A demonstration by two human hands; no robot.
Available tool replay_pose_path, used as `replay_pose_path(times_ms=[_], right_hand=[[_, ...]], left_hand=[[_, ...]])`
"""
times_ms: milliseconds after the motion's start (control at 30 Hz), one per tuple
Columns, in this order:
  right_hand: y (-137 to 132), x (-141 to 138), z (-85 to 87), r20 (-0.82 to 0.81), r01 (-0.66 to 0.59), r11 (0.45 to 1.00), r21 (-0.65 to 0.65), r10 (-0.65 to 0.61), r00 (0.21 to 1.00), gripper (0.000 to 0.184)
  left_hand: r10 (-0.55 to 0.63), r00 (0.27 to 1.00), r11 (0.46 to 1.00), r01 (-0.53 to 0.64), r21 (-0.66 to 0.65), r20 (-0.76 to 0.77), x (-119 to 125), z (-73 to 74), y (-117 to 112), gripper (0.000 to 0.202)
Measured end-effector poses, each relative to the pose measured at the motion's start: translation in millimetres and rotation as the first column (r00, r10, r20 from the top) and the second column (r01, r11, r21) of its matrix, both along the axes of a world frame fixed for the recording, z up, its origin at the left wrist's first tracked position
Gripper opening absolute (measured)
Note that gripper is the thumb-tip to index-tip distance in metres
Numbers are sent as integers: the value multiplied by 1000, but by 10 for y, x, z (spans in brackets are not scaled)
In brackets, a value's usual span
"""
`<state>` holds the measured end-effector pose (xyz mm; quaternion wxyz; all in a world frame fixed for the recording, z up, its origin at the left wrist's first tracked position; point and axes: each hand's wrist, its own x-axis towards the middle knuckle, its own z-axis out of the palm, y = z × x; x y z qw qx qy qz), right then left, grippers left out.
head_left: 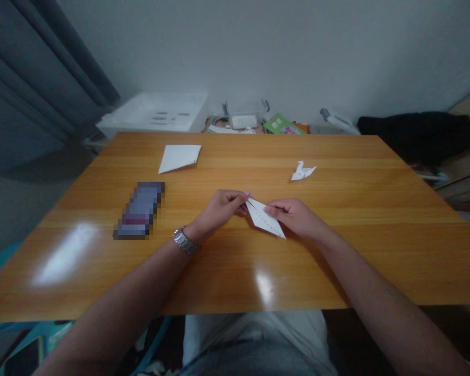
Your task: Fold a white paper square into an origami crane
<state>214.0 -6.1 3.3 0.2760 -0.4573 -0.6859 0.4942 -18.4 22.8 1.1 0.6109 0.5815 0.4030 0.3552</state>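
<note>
Between my hands is a folded piece of white paper [263,218], narrow and kite-shaped, with a dotted line of marks along it. My left hand [227,205], with a metal watch [185,241] on its wrist, pinches the paper's upper left corner. On the right edge, my right hand [292,215] grips it between thumb and fingers. The paper's lower tip points toward me, to the right. Farther back on the right stands a small folded paper bird [303,171]. A flat white paper sheet [179,158] lies at the back left.
A blurred-out phone-like device [140,210] lies left on the wooden table [219,277]. Behind the table's far edge are a white plastic tray [156,115], cables and a green packet [282,125]. Dark cloth [415,128] lies at the right, a grey curtain [35,78] hangs left.
</note>
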Motion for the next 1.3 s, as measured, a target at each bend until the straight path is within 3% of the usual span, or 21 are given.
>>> replay_pose_path(times_ms=[233, 400, 533, 833, 967, 1133, 1300], right_hand=[[11, 14, -5, -27, 69, 998, 5, -69, 997, 47], [7, 9, -17, -44, 87, 996, -7, -87, 995, 45], [-8, -12, -13, -56, 58, 998, -3, -58, 997, 43], [-13, -25, 0, -18, 49, 999, 12, -48, 999, 45], [-7, -18, -19, 4, 47, 999, 26, -47, 999, 43], [-3, -13, -52, 48, 19, 998, 66, -22, 999, 44], [-12, -33, -40, 36, 28, 997, 73, -30, 999, 44]], left_hand=[[72, 989, 996, -64, -64, 130, -1, -10, -4, 52], [40, 993, 999, -38, -23, 107, 54, 3, -47, 36], [97, 989, 994, -101, 29, 112, 99, 3, -74, 32], [162, 986, 981, -166, 105, 42, 93, 5, -84, 41], [98, 993, 992, -103, 67, 69, 88, -21, -73, 47], [-30, 999, 992, 35, 125, -45, 95, -3, -95, 39], [8, 998, 988, 2, 153, -66, 114, -7, -110, 30]])
